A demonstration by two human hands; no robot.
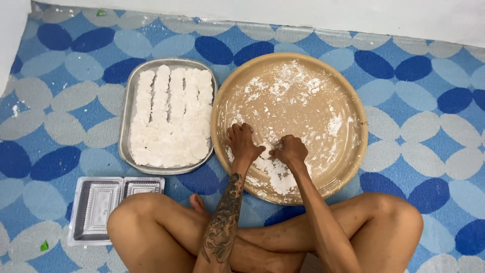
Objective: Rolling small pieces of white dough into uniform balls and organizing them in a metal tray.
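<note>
Hands — left hand [243, 141], right hand [289, 150] — curled, pressing white dough [275, 172].

Bare arms and legs; dark tattoo covers the left forearm [222, 230].

You sit cross-legged on the mat [414, 121]. Directly before you lies the round tray [353, 151], both hands inside it: left hand [242, 143] beside right hand [290, 150], on the flour [275, 174]. Left of it, touching, stands the metal tray [126, 108] holding dough pieces [172, 116]. Nearer you, by your left knee, lies the plastic container [96, 207].
</note>
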